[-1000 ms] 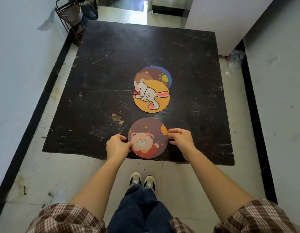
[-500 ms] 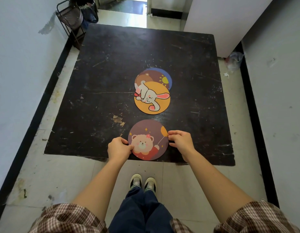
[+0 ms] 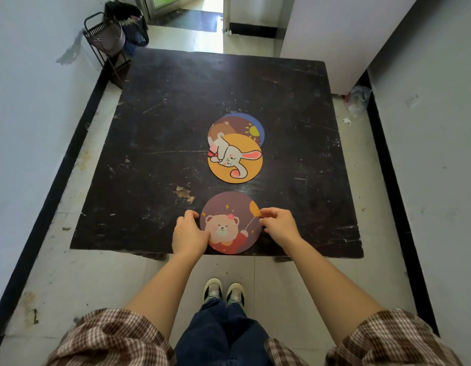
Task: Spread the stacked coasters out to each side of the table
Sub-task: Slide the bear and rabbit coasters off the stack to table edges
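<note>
While the bear coaster point(image 3: 230, 223) lies flat near the near edge of the dark table point(image 3: 176, 107), both hands sit on its rim: the left hand point(image 3: 189, 232) curls its fingers against the left edge, and the right hand point(image 3: 277, 224) pinches the right edge between thumb and fingertips. So one coaster looks placed on the near side, or nearly so. What is left sits in the middle of the table: the rabbit coaster point(image 3: 235, 159) overlaps a brown coaster point(image 3: 233, 126), with a blue one point(image 3: 256, 125) showing beneath. I judge the task about a quarter done, with three coasters still to be moved to other sides.
</note>
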### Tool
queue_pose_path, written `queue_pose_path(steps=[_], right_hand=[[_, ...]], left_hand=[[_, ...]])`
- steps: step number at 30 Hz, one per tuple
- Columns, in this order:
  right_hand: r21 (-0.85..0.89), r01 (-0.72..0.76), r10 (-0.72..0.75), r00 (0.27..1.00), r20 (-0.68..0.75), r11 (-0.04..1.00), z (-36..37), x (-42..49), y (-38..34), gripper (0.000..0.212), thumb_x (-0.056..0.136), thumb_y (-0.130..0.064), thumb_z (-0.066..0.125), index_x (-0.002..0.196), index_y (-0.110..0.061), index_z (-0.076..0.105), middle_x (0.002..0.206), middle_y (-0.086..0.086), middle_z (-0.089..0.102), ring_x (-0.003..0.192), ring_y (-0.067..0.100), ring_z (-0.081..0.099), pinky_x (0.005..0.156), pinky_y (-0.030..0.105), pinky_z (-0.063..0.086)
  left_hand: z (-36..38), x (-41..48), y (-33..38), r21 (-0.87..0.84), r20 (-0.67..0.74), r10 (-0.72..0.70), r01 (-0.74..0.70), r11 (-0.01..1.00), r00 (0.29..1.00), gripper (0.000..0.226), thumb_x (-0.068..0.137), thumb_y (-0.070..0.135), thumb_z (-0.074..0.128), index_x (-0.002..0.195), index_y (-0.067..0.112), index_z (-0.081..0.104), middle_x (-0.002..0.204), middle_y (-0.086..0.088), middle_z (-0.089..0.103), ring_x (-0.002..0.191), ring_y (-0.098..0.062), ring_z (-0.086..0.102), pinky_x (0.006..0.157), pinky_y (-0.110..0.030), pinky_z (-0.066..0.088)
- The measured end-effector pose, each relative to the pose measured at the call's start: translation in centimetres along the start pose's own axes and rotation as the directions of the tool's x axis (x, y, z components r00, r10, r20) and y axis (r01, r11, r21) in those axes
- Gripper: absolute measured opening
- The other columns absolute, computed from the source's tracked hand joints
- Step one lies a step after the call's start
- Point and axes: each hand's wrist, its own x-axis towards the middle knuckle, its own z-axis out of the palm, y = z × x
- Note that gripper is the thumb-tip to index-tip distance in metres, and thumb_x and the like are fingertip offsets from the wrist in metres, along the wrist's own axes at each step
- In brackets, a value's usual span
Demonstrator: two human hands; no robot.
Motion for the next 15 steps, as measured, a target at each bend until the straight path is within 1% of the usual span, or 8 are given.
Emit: queue_pose_path(steps=[3, 5, 7, 9, 10, 12, 14, 15], right_hand=[[-0.068, 0.068, -0.069, 0.998, -0.004, 0.995, -0.4, -0.8, -0.6, 0.029, 0.084, -0.013, 0.064, 0.113, -0.010, 0.065, 0.099, -0.001, 0.064, 0.094, 0.016, 0.059, 0.080, 0.030, 0.047], [-0.106, 0.090, -0.092, 0.996, -0.012, 0.990, -0.7, -1.1, -0.8, 0.033, 0.083, -0.019, 0.066, 0.115, -0.010, 0.064, 0.100, -0.001, 0.064, 0.093, 0.015, 0.058, 0.078, 0.028, 0.044], [-0.145, 0.090, -0.094, 0.995, -0.021, 0.985, -1.4, -1.2, -0.9, 0.040, 0.084, -0.024, 0.066, 0.121, -0.010, 0.060, 0.113, 0.003, 0.065, 0.100, 0.017, 0.058, 0.082, 0.028, 0.043], [-0.192, 0.095, -0.104, 0.994, -0.036, 0.977, -2.5, -1.1, -0.9, 0.042, 0.085, -0.024, 0.064, 0.124, -0.010, 0.057, 0.121, 0.006, 0.063, 0.108, 0.020, 0.058, 0.085, 0.028, 0.042], [-0.214, 0.101, -0.112, 0.993, -0.040, 0.972, -3.2, -1.1, -0.9, 0.042, 0.085, -0.024, 0.063, 0.125, -0.010, 0.056, 0.123, 0.007, 0.063, 0.110, 0.021, 0.058, 0.085, 0.028, 0.042], [-0.256, 0.106, -0.120, 0.992, -0.043, 0.961, -4.9, -0.9, -0.8, 0.042, 0.086, -0.025, 0.063, 0.126, -0.011, 0.056, 0.123, 0.008, 0.063, 0.110, 0.021, 0.058, 0.088, 0.030, 0.044], [-0.283, 0.104, -0.127, 0.990, -0.064, 0.954, -6.7, -0.5, -0.6, 0.043, 0.085, -0.027, 0.063, 0.125, -0.013, 0.056, 0.122, 0.007, 0.063, 0.109, 0.020, 0.059, 0.090, 0.032, 0.045], [-0.294, 0.099, -0.127, 0.989, -0.078, 0.951, -7.7, -0.3, -0.4, 0.043, 0.085, -0.028, 0.064, 0.124, -0.013, 0.056, 0.122, 0.006, 0.063, 0.109, 0.020, 0.059, 0.090, 0.032, 0.045]], left_hand=[[0.1, -0.2, 1.4, 0.072, -0.001, 0.070, -0.070, 0.995, 0.998, 0.047, 0.082, 0.025, 0.070, 0.123, 0.019, 0.048, 0.125, -0.008, 0.050, 0.108, -0.025, 0.053, 0.080, -0.035, 0.050], [0.5, -0.4, 2.7, 0.089, 0.021, 0.137, -0.138, 0.986, 0.990, 0.045, 0.083, 0.023, 0.067, 0.124, 0.020, 0.048, 0.126, -0.007, 0.049, 0.112, -0.023, 0.050, 0.084, -0.036, 0.049], [1.1, -0.6, 4.0, 0.098, 0.062, 0.217, -0.222, 0.970, 0.974, 0.040, 0.085, 0.023, 0.061, 0.123, 0.020, 0.048, 0.126, -0.007, 0.048, 0.113, -0.023, 0.047, 0.086, -0.035, 0.046], [1.8, -0.9, 5.5, 0.139, 0.118, 0.302, -0.317, 0.938, 0.946, 0.040, 0.087, 0.023, 0.056, 0.126, 0.019, 0.047, 0.129, -0.007, 0.048, 0.117, -0.024, 0.045, 0.090, -0.038, 0.045], [2.1, -1.1, 6.4, 0.162, 0.144, 0.337, -0.358, 0.920, 0.931, 0.041, 0.088, 0.023, 0.055, 0.127, 0.019, 0.046, 0.131, -0.007, 0.047, 0.119, -0.024, 0.044, 0.093, -0.041, 0.045], [2.8, -1.4, 8.2, 0.175, 0.186, 0.366, -0.398, 0.901, 0.912, 0.041, 0.089, 0.025, 0.052, 0.129, 0.022, 0.044, 0.132, -0.004, 0.045, 0.121, -0.024, 0.044, 0.094, -0.047, 0.043], [3.8, -1.8, 10.2, 0.181, 0.216, 0.380, -0.419, 0.890, 0.899, 0.040, 0.090, 0.025, 0.050, 0.129, 0.021, 0.044, 0.131, -0.002, 0.044, 0.122, -0.025, 0.041, 0.093, -0.048, 0.040], [4.5, -1.9, 11.1, 0.191, 0.224, 0.398, -0.440, 0.877, 0.890, 0.040, 0.090, 0.024, 0.051, 0.129, 0.019, 0.044, 0.131, -0.004, 0.044, 0.123, -0.026, 0.040, 0.093, -0.047, 0.040]])
